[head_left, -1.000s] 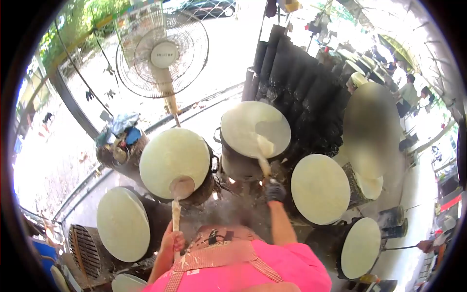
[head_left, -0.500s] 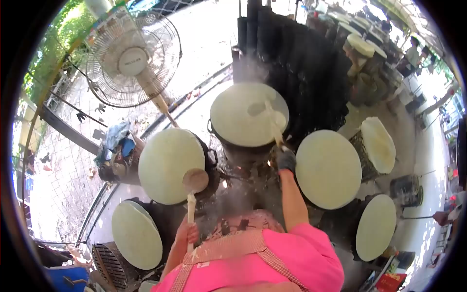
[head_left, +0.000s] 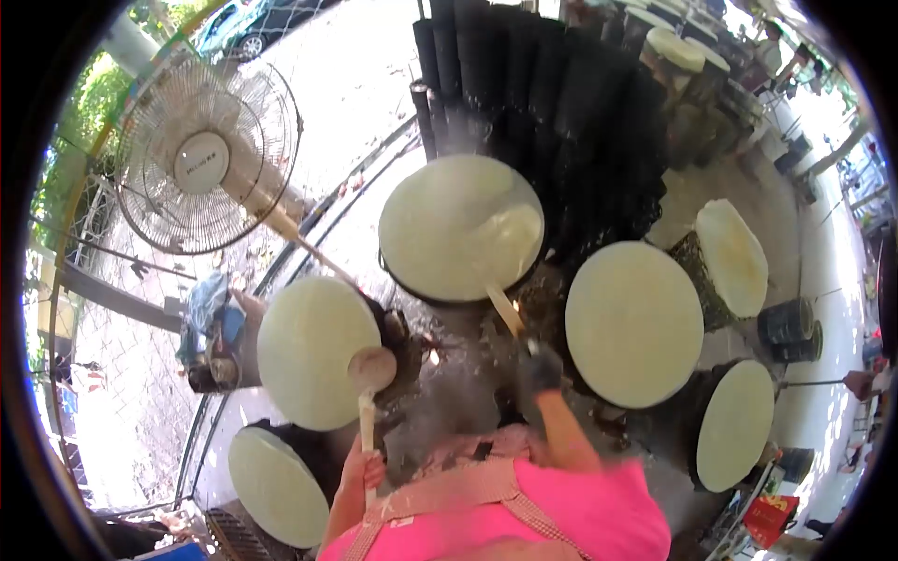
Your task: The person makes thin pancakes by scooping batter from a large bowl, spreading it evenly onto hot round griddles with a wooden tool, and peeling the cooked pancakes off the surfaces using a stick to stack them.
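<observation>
Your left grip [head_left: 362,467] is curled into a fist, held close in; your dark-gloved right grip [head_left: 542,368] is closed farther forward, right forearm [head_left: 567,431] stretched ahead.

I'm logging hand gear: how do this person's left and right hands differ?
The left hand is bare; the right hand wears a dark glove. The left holds a round-headed ladle; the right holds a pale-handled tool. The right reaches farther forward than the left. Both hold tools.
</observation>
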Available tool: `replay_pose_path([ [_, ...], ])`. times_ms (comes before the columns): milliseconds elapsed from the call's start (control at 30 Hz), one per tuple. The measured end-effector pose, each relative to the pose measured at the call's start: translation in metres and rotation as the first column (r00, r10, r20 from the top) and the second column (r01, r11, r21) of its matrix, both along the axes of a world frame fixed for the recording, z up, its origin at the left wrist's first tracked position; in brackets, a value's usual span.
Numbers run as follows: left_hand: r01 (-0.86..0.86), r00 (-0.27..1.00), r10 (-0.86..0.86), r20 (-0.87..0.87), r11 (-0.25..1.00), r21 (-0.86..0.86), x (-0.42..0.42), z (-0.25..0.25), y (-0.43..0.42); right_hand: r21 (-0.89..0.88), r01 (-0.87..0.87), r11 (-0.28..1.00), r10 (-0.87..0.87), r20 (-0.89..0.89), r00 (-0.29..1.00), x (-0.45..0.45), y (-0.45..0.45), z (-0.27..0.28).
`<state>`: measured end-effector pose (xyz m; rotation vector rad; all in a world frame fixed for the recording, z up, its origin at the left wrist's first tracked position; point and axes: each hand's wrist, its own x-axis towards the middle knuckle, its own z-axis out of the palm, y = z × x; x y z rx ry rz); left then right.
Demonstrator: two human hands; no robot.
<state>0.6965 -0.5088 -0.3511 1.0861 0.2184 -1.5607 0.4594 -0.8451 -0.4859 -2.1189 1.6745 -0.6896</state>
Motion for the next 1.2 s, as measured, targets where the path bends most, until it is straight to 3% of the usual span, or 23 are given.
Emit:
replay_pose_path([
  [67, -0.032, 0.997, 0.026, -0.074, 0.996, -0.086, 0.002, -0.003, 0.002, -0.064, 0.036, 0.997, -0.031, 0.069, 0.997, -0.007, -0.016, -0.032],
  [167, -0.108, 0.992, 0.11, -0.065, 0.993, 0.038, -0.004, 0.007, -0.004, -0.093, 0.153, 0.984, -0.136, 0.167, 0.977, 0.05, -0.152, -0.015],
  [200, -0.1, 0.993, 0.102, -0.058, 0.994, 0.03, -0.008, 0.005, -0.001, 0.413, 0.304, 0.858, -0.343, 0.022, 0.939, 0.074, -0.182, 0.053],
  [233, -0.094, 0.995, 0.095, -0.043, 0.995, 0.02, -0.009, 0.006, 0.001, 0.271, 0.097, 0.958, -0.133, 0.117, 0.984, 0.087, -0.225, 0.045],
  [267, -0.061, 0.998, 0.06, 0.017, 0.997, 0.055, -0.014, 0.016, 0.001, 0.268, 0.007, 0.963, 0.003, -0.033, 0.999, 0.087, -0.228, 0.095],
  [300, -0.089, 0.996, 0.088, 0.028, 0.995, 0.045, -0.018, 0.02, 0.01, 0.225, 0.039, 0.974, -0.095, 0.243, 0.965, 0.08, -0.228, 0.061],
  [367, -0.123, 0.992, 0.123, -0.007, 0.992, 0.013, -0.024, 0.028, 0.014, 0.412, 0.049, 0.91, -0.172, 0.267, 0.948, 0.063, -0.187, 0.055],
  [433, -0.139, 0.988, 0.139, -0.067, 0.99, 0.001, -0.021, 0.011, 0.018, 0.213, 0.05, 0.976, -0.049, -0.012, 0.999, 0.083, -0.144, 0.011],
  [500, -0.173, 0.978, 0.183, -0.103, 0.98, 0.103, -0.017, -0.002, 0.017, -0.126, 0.17, 0.977, -0.165, 0.05, 0.985, 0.107, -0.102, 0.037],
  [533, -0.229, 0.93, 0.246, -0.272, 0.969, 0.092, -0.01, -0.014, 0.025, 0.251, -0.019, 0.968, 0.037, -0.069, 0.997, 0.103, -0.104, 0.029],
  [600, -0.212, 0.975, 0.211, -0.074, 0.977, -0.006, -0.016, 0.022, 0.02, 0.232, -0.072, 0.97, 0.065, 0.037, 0.997, 0.061, -0.108, 0.052],
  [700, -0.241, 0.97, 0.239, -0.033, 0.963, -0.117, -0.017, 0.028, 0.041, 0.167, -0.082, 0.983, 0.056, 0.158, 0.986, 0.031, -0.085, 0.063],
  [800, -0.434, 0.838, 0.347, -0.421, 0.892, -0.129, -0.007, 0.002, 0.04, 0.095, -0.289, 0.953, 0.285, 0.057, 0.957, 0.056, -0.048, -0.049],
  [833, -0.432, 0.832, 0.341, -0.437, 0.893, -0.126, -0.007, 0.001, 0.035, 0.303, -0.273, 0.913, 0.097, 0.488, 0.868, 0.067, -0.038, -0.059],
  [867, -0.44, 0.806, 0.313, -0.502, 0.885, -0.155, -0.007, -0.001, 0.035, 0.477, -0.341, 0.81, -0.197, 0.769, 0.608, 0.075, -0.036, -0.068],
  [900, -0.45, 0.777, 0.283, -0.562, 0.874, -0.182, -0.007, -0.003, 0.036, 0.335, -0.298, 0.894, 0.066, 0.558, 0.827, 0.062, -0.049, -0.085],
  [933, -0.437, 0.788, 0.242, -0.567, 0.867, -0.238, -0.006, -0.005, 0.035, 0.159, -0.312, 0.937, 0.271, 0.235, 0.934, 0.037, -0.08, -0.104],
  [967, -0.424, 0.798, 0.2, -0.568, 0.857, -0.292, -0.004, -0.006, 0.033, -0.026, -0.374, 0.927, 0.367, -0.144, 0.919, 0.025, -0.113, -0.11],
  [1000, -0.381, 0.843, 0.157, -0.515, 0.849, -0.366, -0.005, -0.006, 0.034, 0.02, -0.226, 0.974, 0.222, 0.104, 0.969, 0.021, -0.128, -0.06],
  [1033, -0.379, 0.834, 0.151, -0.531, 0.855, -0.353, -0.004, -0.005, 0.031, 0.062, -0.086, 0.994, 0.058, 0.363, 0.93, 0.02, -0.141, -0.002],
  [1067, -0.377, 0.823, 0.146, -0.549, 0.863, -0.337, -0.003, -0.005, 0.026, 0.135, 0.173, 0.976, -0.204, 0.265, 0.943, 0.023, -0.156, 0.026],
  [1133, -0.374, 0.781, 0.129, -0.611, 0.88, -0.292, 0.004, -0.007, 0.009, -0.011, 0.128, 0.992, -0.129, -0.132, 0.983, 0.037, -0.167, 0.033],
  [1200, -0.387, 0.733, 0.167, -0.659, 0.9, -0.202, 0.012, -0.014, -0.013, -0.103, -0.119, 0.988, 0.091, -0.237, 0.967, 0.044, -0.154, 0.046],
])
